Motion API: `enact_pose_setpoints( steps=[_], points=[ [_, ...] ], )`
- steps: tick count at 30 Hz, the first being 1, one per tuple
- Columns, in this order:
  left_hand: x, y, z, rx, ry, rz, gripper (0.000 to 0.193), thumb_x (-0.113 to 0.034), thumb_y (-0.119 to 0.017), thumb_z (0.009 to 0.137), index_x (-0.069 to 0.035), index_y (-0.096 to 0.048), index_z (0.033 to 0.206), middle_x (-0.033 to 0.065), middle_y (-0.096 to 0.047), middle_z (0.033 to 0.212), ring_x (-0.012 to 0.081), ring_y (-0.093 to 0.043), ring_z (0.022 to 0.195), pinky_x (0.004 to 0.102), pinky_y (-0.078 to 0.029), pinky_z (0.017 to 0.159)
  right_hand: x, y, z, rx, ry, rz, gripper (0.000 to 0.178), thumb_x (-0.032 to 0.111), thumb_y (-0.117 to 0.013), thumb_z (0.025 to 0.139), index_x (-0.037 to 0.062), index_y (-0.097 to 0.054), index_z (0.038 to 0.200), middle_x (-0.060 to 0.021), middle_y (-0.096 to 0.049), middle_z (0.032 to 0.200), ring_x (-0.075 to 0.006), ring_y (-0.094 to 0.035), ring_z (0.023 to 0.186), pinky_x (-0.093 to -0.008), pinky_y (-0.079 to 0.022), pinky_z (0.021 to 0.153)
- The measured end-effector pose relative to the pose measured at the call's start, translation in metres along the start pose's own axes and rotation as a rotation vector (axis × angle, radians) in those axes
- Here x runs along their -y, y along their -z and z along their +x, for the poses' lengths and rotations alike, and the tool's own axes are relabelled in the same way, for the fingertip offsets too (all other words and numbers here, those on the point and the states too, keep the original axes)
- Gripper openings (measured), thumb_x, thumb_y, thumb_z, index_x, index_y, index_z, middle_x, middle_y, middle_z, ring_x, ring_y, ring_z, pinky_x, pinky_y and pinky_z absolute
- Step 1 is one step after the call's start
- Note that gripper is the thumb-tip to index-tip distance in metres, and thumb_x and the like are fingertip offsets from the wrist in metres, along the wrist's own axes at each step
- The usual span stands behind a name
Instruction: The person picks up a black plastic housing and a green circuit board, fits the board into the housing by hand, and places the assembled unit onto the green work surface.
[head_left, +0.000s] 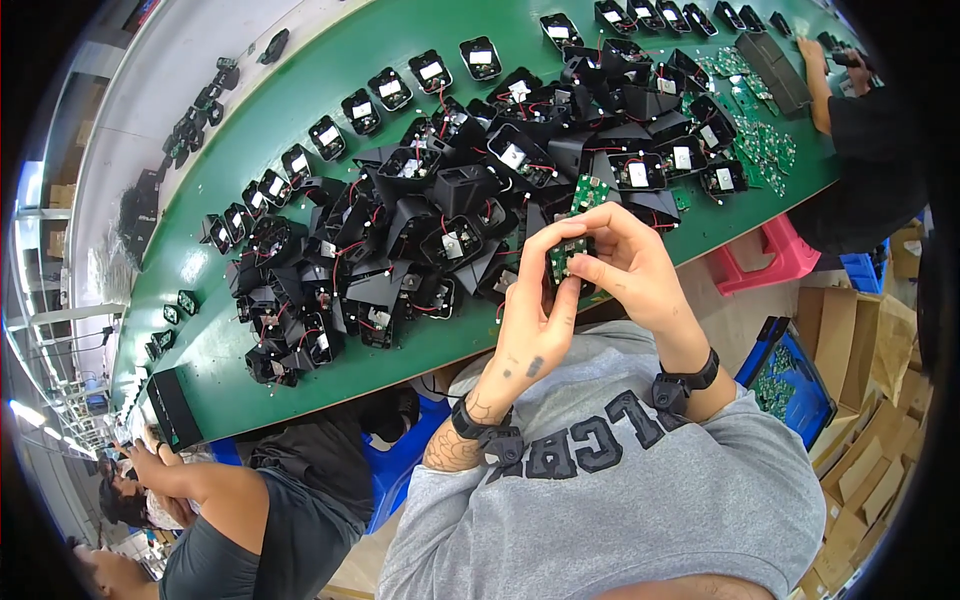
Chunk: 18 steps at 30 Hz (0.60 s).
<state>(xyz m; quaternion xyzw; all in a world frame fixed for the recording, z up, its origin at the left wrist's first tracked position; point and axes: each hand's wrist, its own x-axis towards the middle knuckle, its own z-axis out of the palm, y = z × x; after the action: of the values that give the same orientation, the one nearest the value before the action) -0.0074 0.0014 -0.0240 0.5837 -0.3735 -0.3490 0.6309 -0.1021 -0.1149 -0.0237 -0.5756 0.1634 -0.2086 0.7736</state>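
Note:
A narrow green circuit board (590, 194), dotted with small components, is held in front of my chest. My left hand (533, 290) grips it from the left, thumb and fingers curled round its edge. From the other side my right hand (640, 268) holds the same board, its thumb pressed on the lower part and its fingers arched over the top. Part of the board is hidden behind my fingers. Just beyond my hands lies a heap of black plastic housings (465, 190) with red wires and white labels inside.
The green table (300, 90) carries a row of housings (392, 88) along its far side. Loose circuit boards (765, 150) and a long dark box (773, 72) lie at the right, near another person's arm (818, 88). A pink stool (765, 255), a blue bin (790, 375) and co-workers sit around.

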Motion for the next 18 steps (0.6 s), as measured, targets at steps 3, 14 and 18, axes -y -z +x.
enact_pose_setpoints(
  steps=[3,14,18],
  points=[
    [-0.004,0.004,-0.003,-0.07,-0.196,0.16,0.043,0.007,-0.046,0.088,-0.007,-0.041,0.128,0.017,-0.055,0.121,0.0291,-0.06,0.109,0.0325,-0.045,0.089,0.0,-0.01,0.003,0.007,-0.014,0.046,0.032,-0.004,-0.063,0.082,0.0006,-0.053,0.112,-0.0054,-0.059,0.104,-0.0118,-0.057,0.097,-0.0259,-0.047,0.083],
    [-0.107,0.196,-0.019,-0.7,-0.19,0.413,0.052,0.007,-0.052,0.079,-0.007,-0.038,0.127,0.011,-0.045,0.114,0.0205,-0.055,0.094,0.0289,-0.047,0.082,0.108,0.021,0.034,0.046,0.504,-0.442,0.041,0.012,-0.061,0.077,-0.0027,-0.06,0.116,-0.0147,-0.061,0.117,-0.0218,-0.058,0.108,-0.0342,-0.044,0.095],
    [-0.099,0.401,-0.033,-0.927,-0.117,0.853,0.054,-0.01,-0.066,0.08,-0.005,-0.044,0.13,0.0074,-0.061,0.091,0.0122,-0.055,0.071,0.0242,-0.045,0.06,0.139,0.033,0.03,0.03,0.629,-0.39,0.041,0.015,-0.06,0.079,-0.0009,-0.06,0.116,-0.0145,-0.061,0.117,-0.023,-0.057,0.108,-0.0359,-0.044,0.095]
  ],
)
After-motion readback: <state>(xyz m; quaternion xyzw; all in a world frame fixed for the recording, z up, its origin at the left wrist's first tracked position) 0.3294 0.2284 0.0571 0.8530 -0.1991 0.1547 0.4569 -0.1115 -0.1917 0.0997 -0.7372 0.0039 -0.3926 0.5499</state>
